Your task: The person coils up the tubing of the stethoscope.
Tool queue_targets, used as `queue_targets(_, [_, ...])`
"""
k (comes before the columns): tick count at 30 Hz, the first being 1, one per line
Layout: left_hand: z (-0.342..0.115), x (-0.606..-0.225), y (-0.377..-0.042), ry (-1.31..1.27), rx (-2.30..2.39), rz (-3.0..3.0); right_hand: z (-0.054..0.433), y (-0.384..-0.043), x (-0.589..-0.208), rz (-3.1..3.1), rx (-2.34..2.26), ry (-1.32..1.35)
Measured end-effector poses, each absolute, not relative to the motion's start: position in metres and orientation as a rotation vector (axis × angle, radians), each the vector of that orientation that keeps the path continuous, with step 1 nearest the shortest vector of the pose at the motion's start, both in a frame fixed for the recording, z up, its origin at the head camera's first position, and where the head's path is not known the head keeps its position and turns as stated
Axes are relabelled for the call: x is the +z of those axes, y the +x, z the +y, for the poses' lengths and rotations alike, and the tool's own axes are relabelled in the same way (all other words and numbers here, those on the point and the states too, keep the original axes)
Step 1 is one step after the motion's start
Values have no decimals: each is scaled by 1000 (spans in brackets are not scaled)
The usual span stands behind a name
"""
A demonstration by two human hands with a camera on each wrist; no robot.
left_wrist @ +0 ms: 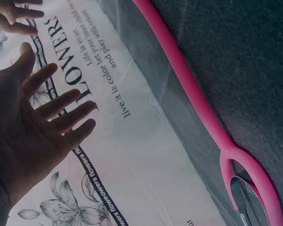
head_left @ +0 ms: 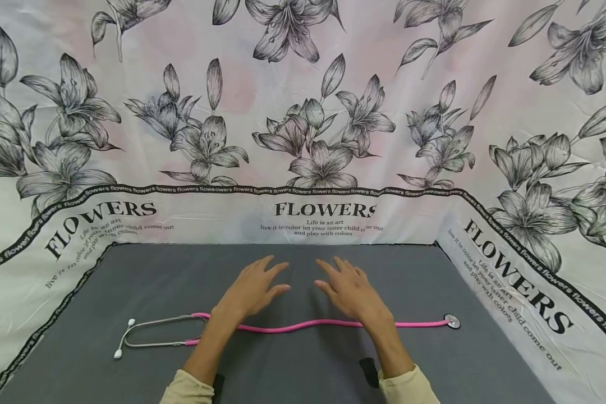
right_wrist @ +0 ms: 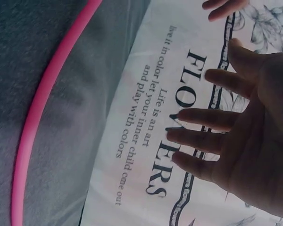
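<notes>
A stethoscope with pink tubing (head_left: 293,326) lies stretched across the grey table. Its metal ear tubes and white ear tips (head_left: 118,354) are at the left, and its round chest piece (head_left: 452,321) is at the right. Above the tubing hovers my left hand (head_left: 249,289), fingers spread and holding nothing. My right hand (head_left: 350,289) mirrors it a short way to the right, also with straight, spread fingers and nothing held. The forearms hide parts of the tubing in the head view. In the left wrist view, the tubing's fork (left_wrist: 228,153) shows below the hand.
The grey table (head_left: 283,381) is bordered at the back and sides by a white cloth (head_left: 222,224) printed with flowers and lettering. A small black item (head_left: 368,372) shows beside the right sleeve (head_left: 409,387).
</notes>
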State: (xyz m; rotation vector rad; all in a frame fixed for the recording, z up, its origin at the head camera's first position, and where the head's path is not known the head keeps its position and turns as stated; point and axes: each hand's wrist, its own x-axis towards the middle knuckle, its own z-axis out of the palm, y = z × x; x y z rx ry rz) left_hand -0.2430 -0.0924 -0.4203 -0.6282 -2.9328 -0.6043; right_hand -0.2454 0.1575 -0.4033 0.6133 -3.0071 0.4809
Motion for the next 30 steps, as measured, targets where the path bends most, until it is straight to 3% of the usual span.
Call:
queue_targets(10, [-124,-424,-238,-609,-550,-2975,124,-241,-399,-3040,587,819])
queue_targets(18, [-188,-433,-222,-536,-494,-3080,75,-238,-410,-3048,449,1134])
queue_targets(30, [-267,-453,-191,-512,-473,-3132,26,-223,-427,-3039,350,1311])
